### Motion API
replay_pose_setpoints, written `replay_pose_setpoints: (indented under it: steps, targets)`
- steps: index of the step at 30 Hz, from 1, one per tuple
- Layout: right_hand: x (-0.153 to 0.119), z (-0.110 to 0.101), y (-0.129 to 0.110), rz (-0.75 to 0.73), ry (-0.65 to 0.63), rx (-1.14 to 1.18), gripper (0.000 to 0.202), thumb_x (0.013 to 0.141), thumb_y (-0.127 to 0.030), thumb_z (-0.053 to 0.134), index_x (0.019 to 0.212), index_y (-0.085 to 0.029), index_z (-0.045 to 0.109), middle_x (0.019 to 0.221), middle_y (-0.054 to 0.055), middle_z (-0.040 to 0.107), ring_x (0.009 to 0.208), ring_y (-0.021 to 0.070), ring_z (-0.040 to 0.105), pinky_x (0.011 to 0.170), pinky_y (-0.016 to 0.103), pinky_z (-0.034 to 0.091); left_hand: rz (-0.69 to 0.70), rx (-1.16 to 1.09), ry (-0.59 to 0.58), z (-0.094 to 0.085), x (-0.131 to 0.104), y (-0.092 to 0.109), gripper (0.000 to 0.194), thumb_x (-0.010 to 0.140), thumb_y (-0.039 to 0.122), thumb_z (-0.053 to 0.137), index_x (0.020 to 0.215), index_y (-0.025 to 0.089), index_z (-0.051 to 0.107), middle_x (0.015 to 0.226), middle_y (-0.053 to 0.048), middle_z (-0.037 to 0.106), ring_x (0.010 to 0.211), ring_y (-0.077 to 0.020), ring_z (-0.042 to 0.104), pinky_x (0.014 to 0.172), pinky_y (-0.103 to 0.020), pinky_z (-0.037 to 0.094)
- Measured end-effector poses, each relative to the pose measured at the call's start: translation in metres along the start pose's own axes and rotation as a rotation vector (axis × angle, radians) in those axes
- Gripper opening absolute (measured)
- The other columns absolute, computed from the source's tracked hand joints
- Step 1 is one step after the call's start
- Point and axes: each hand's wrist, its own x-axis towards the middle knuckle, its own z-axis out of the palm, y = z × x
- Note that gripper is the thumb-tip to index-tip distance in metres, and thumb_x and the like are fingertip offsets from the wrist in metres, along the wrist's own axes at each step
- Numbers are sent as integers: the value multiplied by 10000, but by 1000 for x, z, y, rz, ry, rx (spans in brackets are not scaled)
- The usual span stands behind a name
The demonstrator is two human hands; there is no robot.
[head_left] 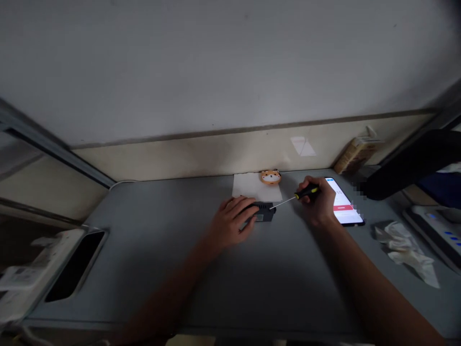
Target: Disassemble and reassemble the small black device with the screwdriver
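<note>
My left hand (236, 221) is closed over the left end of a small black box (265, 211) with slots in its top and a pale label on its side, and rests it on the grey table. In my right hand (319, 202) is a screwdriver (306, 192) with a black and yellow handle. Its thin shaft slants down to the left, and the tip meets the right part of the box. The exact spot under the tip is too small to make out. Fingers of my left hand hide the box's left end.
Behind the box lie a white sheet (248, 186) and an orange animal-face item (271, 177). A lit phone (344, 204) lies beside my right hand. Crumpled tissue (406, 247), a drink carton (356, 154) and a dark cylinder (406, 166) stand right. A dark-screened device (77, 264) sits left.
</note>
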Motion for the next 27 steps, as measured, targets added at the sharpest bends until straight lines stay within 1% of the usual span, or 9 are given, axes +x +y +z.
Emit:
replay_pose_setpoints:
  steps: [4, 6, 8, 12, 16, 19, 22, 25, 27]
  targets:
    - [3, -1, 3, -19, 32, -5, 150, 545, -298, 623, 504, -207, 511, 510, -26, 503, 407, 55, 369, 305, 184, 191, -19, 7, 61, 12, 3, 14, 162, 972, 167, 581, 1083, 215, 689, 1128, -59, 772, 1085, -207, 697, 1005, -368, 446]
    - [4, -1, 5, -15, 57, -7, 148, 537, -293, 622, 496, -203, 511, 508, -28, 502, 404, 50, 365, 303, 178, 185, -14, -3, 61, 15, 6, 17, 149, 977, 161, 587, 1072, 208, 692, 1119, -56, 775, 1062, -201, 701, 995, -366, 446]
    - [4, -1, 5, -4, 53, -17, 152, 539, -298, 615, 488, -200, 510, 495, -28, 494, 398, 45, 359, 304, 171, 191, -13, -7, 51, 16, 7, 19, 150, 989, 166, 581, 1084, 206, 692, 1117, -49, 777, 1040, -191, 704, 985, -360, 449]
    - [4, -3, 6, -9, -13, -36, 162, 569, -308, 599, 495, -202, 501, 480, -27, 487, 379, 35, 304, 309, 174, 209, -1, 31, 50, 17, 8, 18, 185, 1016, 169, 546, 1130, 212, 685, 1113, -36, 778, 1011, -180, 702, 970, -354, 454]
    - [8, -7, 6, -32, 6, -34, 196, 623, -318, 635, 541, -211, 493, 516, -26, 497, 391, 52, 349, 311, 184, 208, 46, 82, 17, 15, 8, 17, 216, 1014, 137, 530, 1139, 219, 686, 1127, -37, 766, 1010, -178, 692, 947, -348, 468]
    - [8, -7, 7, -111, 11, -20, 245, 686, -374, 679, 597, -217, 515, 570, -24, 533, 410, 66, 388, 337, 209, 274, 93, 152, 3, 12, 8, 17, 251, 1003, 93, 518, 1144, 217, 684, 1141, -52, 755, 1022, -187, 687, 952, -362, 475]
    - [2, 0, 9, -244, -63, -47, 278, 741, -471, 720, 703, -222, 603, 640, -18, 573, 492, 95, 487, 415, 233, 363, 140, 203, 5, 11, 8, 20, 272, 980, 56, 531, 1145, 208, 684, 1160, -77, 742, 1053, -207, 678, 954, -379, 482]
    - [-9, 8, 14, -340, -152, -161, 348, 814, -581, 693, 829, -235, 672, 680, -15, 601, 569, 114, 528, 491, 246, 406, 134, 189, -11, 12, 6, 23, 277, 968, 58, 545, 1166, 198, 677, 1177, -89, 738, 1062, -225, 679, 949, -391, 493]
    - [-16, 11, 17, -386, -185, -254, 394, 834, -634, 671, 853, -240, 676, 695, -13, 620, 580, 118, 521, 520, 256, 418, 117, 137, -16, 13, 5, 22, 281, 975, 76, 538, 1194, 198, 665, 1180, -82, 744, 1060, -220, 685, 954, -389, 503]
